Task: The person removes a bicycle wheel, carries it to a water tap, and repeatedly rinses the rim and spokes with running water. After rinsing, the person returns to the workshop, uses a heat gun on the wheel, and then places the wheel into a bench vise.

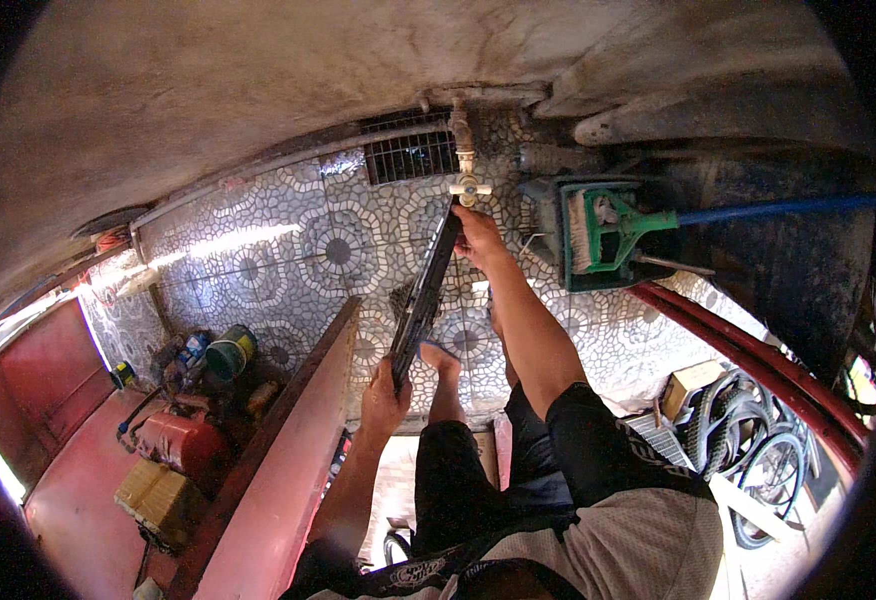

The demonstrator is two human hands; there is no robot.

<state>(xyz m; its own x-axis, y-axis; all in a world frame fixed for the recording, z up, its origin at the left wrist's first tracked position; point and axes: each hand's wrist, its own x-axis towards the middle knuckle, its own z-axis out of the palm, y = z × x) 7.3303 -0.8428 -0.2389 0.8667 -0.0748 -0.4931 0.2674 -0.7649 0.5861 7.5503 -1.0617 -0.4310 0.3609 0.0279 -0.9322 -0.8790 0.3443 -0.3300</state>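
Item: long black grate panel (423,295), tilted on edge. My left hand (386,398) is clamped on its near end, my right hand (478,238) on its far end, just below the wall tap (468,185).

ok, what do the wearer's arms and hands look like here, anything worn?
Both forearms are bare, with no gloves, watch or rings visible on the left hand or right hand. A short dark sleeve with pale lettering covers the right upper arm, over a light mesh-textured shirt.

Black grille (420,300) over grey mosaic floor (288,250) (octagon-patterned), green brush (613,232).
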